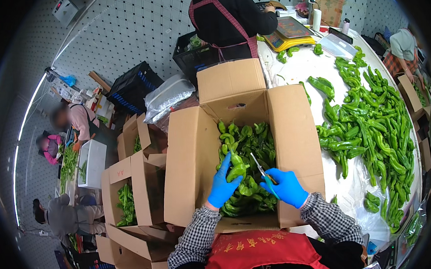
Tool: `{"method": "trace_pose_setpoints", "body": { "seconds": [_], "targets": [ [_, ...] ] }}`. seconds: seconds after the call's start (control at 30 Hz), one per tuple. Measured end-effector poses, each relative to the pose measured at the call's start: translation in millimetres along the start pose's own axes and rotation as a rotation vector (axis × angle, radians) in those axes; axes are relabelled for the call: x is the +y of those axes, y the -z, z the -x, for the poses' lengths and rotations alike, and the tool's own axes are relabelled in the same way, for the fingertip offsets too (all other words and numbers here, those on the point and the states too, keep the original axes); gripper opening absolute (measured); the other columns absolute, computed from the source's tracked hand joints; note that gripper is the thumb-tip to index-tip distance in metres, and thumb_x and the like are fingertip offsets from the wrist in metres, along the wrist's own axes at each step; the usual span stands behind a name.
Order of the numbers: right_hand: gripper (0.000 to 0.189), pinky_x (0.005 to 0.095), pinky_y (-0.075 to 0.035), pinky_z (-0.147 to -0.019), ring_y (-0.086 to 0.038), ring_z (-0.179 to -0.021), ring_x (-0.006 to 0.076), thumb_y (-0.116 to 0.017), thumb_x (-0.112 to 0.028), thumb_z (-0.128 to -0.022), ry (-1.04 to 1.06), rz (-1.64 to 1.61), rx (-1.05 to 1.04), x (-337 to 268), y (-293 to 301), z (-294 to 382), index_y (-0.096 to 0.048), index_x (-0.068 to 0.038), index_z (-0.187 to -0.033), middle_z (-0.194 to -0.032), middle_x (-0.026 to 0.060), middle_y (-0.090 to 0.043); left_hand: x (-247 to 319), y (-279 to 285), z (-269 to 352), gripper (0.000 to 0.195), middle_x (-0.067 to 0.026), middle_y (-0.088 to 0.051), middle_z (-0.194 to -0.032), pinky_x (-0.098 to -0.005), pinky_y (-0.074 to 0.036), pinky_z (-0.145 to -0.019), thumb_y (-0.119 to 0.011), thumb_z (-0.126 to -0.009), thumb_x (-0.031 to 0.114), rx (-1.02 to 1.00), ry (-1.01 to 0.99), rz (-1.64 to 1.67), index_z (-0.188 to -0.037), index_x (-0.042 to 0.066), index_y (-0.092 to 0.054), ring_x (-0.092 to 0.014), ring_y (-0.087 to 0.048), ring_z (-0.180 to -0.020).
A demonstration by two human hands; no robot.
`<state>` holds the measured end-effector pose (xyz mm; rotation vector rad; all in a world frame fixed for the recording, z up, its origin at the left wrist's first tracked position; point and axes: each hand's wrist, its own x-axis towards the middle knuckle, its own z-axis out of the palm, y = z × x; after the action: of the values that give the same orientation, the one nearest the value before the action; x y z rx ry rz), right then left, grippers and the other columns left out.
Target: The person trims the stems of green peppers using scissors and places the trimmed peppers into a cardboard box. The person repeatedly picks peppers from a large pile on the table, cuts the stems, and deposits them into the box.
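Before me stands an open cardboard box (pixel 188 164), its flaps folded outward, holding many long green peppers (pixel 251 136). My left hand (pixel 221 186), in a blue glove, is inside it with a green pepper (pixel 236 171) between thumb and fingers. Held in my blue-gloved right hand (pixel 286 187) is a pair of scissors (pixel 259 165) with teal and orange handles. The scissor blades point up and away from me over the peppers, apart from my left hand. How far the blades are parted is hard to make out.
On the right, a white table (pixel 295 73) bears a heap of green peppers (pixel 377 127) and a yellow weighing scale (pixel 290 34). More cardboard boxes (pixel 119 171) stand at left, near black crates (pixel 134 87). A person in an apron (pixel 228 22) stands beyond my box; several others work nearby.
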<state>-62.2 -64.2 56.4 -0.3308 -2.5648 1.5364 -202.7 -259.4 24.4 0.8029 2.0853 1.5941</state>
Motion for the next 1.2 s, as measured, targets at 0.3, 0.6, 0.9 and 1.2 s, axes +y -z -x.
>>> {"method": "trace_pose_setpoints", "body": {
  "seconds": [0.3, 0.6, 0.9, 1.2],
  "targets": [
    [0.035, 0.0475, -0.052, -0.064, -0.066, -0.077, 0.0375, -0.075, -0.031, -0.079, 0.213, 0.345, 0.022, -4, 23, -20, -0.065, -0.009, -0.104, -0.090, 0.0157, -0.066, 33, -1, 12, 0.077, -0.0188, -0.059, -0.128, -0.0348, -0.049, -0.100, -0.073, -0.081, 0.004, -0.166, -0.018, -0.502, -0.149, 0.007, -0.038, -0.026, -0.060, -0.117],
    [0.032, 0.0390, -0.053, -0.061, -0.069, -0.077, 0.0324, -0.074, -0.019, -0.085, 0.039, -0.036, 0.098, -9, 5, -14, -0.063, -0.005, -0.111, -0.085, 0.0188, -0.067, 4, 20, 8, 0.064, -0.0119, -0.061, -0.128, -0.0317, -0.047, -0.098, -0.068, -0.084, 0.002, 0.040, 0.170, 0.352, -0.142, -0.001, -0.044, -0.019, -0.058, -0.117],
    [0.039, 0.0312, -0.057, -0.067, -0.067, -0.074, 0.0178, -0.072, -0.020, -0.090, -0.223, -0.684, 0.066, -3, -23, 2, -0.054, -0.002, -0.120, -0.092, 0.0109, -0.065, 27, 7, 8, 0.058, -0.0142, -0.061, -0.128, -0.0356, -0.045, -0.102, -0.059, -0.088, 0.003, 0.155, 0.185, 0.775, -0.143, 0.002, -0.043, -0.023, -0.058, -0.119],
    [0.037, 0.0249, -0.052, -0.056, -0.060, -0.072, 0.0100, -0.072, -0.016, -0.089, -0.413, -0.937, 0.030, 2, -42, 4, -0.054, -0.004, -0.119, -0.095, 0.0040, -0.061, 30, -10, 12, 0.067, -0.0119, -0.058, -0.128, -0.0388, -0.044, -0.104, -0.064, -0.091, 0.012, 0.085, 0.164, 1.045, -0.150, 0.005, -0.034, -0.023, -0.057, -0.117]
  ]
}}
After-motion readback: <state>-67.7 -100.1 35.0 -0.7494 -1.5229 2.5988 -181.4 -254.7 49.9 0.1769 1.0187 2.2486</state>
